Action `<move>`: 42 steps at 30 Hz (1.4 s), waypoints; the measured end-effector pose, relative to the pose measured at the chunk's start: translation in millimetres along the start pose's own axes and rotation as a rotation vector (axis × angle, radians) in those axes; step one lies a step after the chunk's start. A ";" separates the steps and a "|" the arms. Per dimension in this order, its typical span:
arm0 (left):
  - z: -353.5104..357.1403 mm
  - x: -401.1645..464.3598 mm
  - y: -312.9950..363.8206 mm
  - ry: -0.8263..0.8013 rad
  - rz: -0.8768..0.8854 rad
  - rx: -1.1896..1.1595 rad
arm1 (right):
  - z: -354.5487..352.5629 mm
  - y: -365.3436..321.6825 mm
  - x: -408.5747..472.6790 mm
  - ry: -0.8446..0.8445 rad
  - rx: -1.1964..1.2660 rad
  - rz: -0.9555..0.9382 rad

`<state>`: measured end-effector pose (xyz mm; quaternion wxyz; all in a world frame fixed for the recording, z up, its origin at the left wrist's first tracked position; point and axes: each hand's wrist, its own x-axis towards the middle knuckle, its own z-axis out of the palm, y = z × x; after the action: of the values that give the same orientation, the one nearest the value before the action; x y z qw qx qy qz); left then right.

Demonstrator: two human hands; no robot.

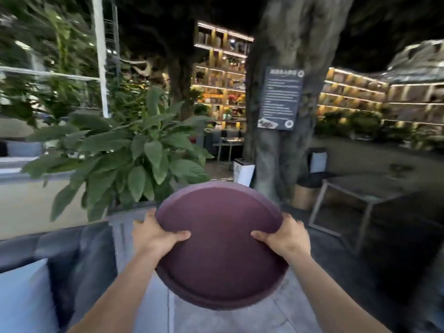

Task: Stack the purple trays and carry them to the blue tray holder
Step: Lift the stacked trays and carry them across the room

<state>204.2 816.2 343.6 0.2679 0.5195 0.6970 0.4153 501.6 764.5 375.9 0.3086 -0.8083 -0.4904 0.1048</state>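
A stack of round purple trays [221, 260] is held level in front of me, low in the middle of the view. My left hand [153, 234] grips the stack's left rim with the thumb lying on the top tray. My right hand [286, 236] grips the right rim the same way. Layered rims show along the stack's near bottom edge; how many trays it holds I cannot tell. No blue tray holder is in view.
A large leafy plant [134, 150] stands ahead on the left, a thick tree trunk [283, 116] with a dark sign [280, 97] ahead on the right. A dark sofa [62, 255] sits at my left, a metal-framed table [360, 203] at my right. Grey paved floor [240, 318] runs between them.
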 end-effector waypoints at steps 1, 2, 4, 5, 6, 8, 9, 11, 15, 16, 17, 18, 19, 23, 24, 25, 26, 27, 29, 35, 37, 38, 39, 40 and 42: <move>14.7 0.3 7.3 -0.035 0.036 -0.016 | -9.4 11.3 -1.5 0.032 -0.010 0.038; 29.3 1.3 12.9 -0.068 0.060 -0.029 | -18.9 22.1 -3.9 0.067 -0.020 0.075; 51.8 -5.7 28.5 -0.151 0.102 -0.046 | -35.7 43.4 -11.9 0.133 -0.037 0.141; 64.8 -6.5 33.5 -0.200 0.115 -0.050 | -43.4 54.1 -17.4 0.166 -0.048 0.168; 74.4 -11.2 40.7 -0.243 0.137 -0.052 | -50.6 64.9 -23.4 0.195 -0.063 0.197; 94.9 -18.0 53.1 -0.322 0.187 -0.054 | -64.9 85.1 -39.5 0.241 -0.093 0.268; 106.4 -23.0 58.8 -0.358 0.219 -0.059 | -71.7 95.3 -49.1 0.263 -0.106 0.308; 123.8 -41.6 72.9 -0.433 0.274 -0.068 | -87.1 112.4 -72.0 0.315 -0.134 0.380; 154.7 -86.6 93.8 -0.580 0.361 -0.036 | -116.0 148.2 -117.7 0.427 -0.155 0.516; 161.4 -99.2 98.1 -0.606 0.384 -0.034 | -123.7 156.4 -129.5 0.451 -0.164 0.545; 170.1 -110.7 101.5 -0.634 0.400 -0.033 | -131.0 164.3 -141.6 0.465 -0.173 0.574; 176.5 -124.2 106.4 -0.667 0.419 -0.035 | -138.3 172.7 -153.1 0.482 -0.178 0.601; 183.7 -137.7 111.1 -0.701 0.437 -0.039 | -146.0 180.8 -164.7 0.505 -0.179 0.626; 213.3 -188.0 128.0 -0.821 0.478 -0.048 | -176.3 206.8 -203.7 0.567 -0.151 0.708; 220.4 -200.3 132.4 -0.846 0.480 -0.060 | -183.8 214.3 -212.2 0.584 -0.153 0.731; 224.9 -210.2 135.7 -0.859 0.483 -0.069 | -189.2 219.7 -218.5 0.597 -0.165 0.748; 230.2 -220.7 139.7 -0.867 0.494 -0.068 | -195.4 226.8 -224.5 0.609 -0.180 0.767; 237.0 -233.2 144.7 -0.874 0.516 -0.060 | -203.1 235.8 -230.9 0.623 -0.191 0.789; 248.1 -255.1 154.4 -0.880 0.553 -0.050 | -216.3 253.4 -239.5 0.648 -0.185 0.815; 284.8 -310.9 180.1 -0.898 0.582 -0.053 | -248.2 305.8 -253.3 0.683 -0.148 0.856; 295.3 -325.4 186.2 -0.905 0.584 -0.045 | -257.7 322.3 -255.1 0.679 -0.153 0.871; 300.9 -332.2 188.2 -0.908 0.586 -0.041 | -262.2 330.0 -256.1 0.680 -0.154 0.876; 306.2 -339.7 190.3 -0.905 0.592 -0.034 | -266.3 338.5 -256.8 0.683 -0.154 0.877; 311.4 -346.5 192.6 -0.898 0.598 -0.026 | -270.1 346.5 -256.8 0.685 -0.152 0.875; 322.7 -357.3 197.7 -0.889 0.607 -0.013 | -276.8 361.3 -256.0 0.684 -0.141 0.884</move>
<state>676.3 597.7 327.3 0.4083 0.8216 0.3324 0.2186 768.0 316.6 342.4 0.3217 -0.9436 0.0170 -0.0769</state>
